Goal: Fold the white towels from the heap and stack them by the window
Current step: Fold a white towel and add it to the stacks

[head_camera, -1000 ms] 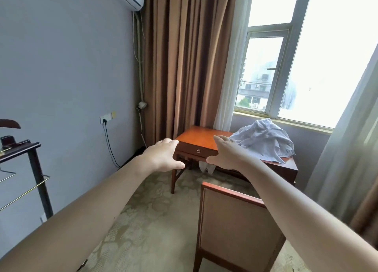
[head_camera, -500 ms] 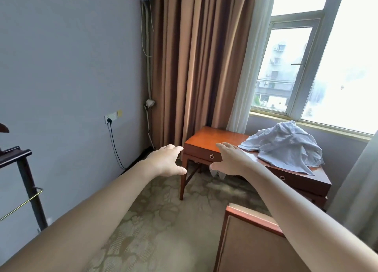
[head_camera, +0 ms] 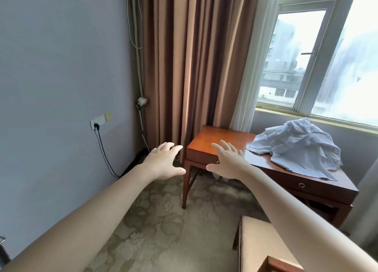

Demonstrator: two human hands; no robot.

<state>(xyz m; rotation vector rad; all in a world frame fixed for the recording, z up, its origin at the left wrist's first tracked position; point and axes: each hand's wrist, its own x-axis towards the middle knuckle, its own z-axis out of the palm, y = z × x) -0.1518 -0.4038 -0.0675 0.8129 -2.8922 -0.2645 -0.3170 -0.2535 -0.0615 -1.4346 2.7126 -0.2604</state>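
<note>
Heap of white towels [head_camera: 296, 149], crumpled, on the right half of the wooden surface [head_camera: 216, 140] beneath the window [head_camera: 306, 56]. Left hand [head_camera: 163, 162] and right hand [head_camera: 227, 163] are empty, fingers spread, held apart in the air at the surface's left end. The heap lies ahead and to the right of both hands, sprawling roughly along the surface; the right hand is nearer. Chair [head_camera: 257, 243] stands in the foreground before the surface; brown curtain [head_camera: 194, 67] hangs behind its bare left end.

Hotel-style room, brown curtain [head_camera: 196, 67], wooden desk [head_camera: 216, 142], patterned carpet [head_camera: 159, 220]
</note>
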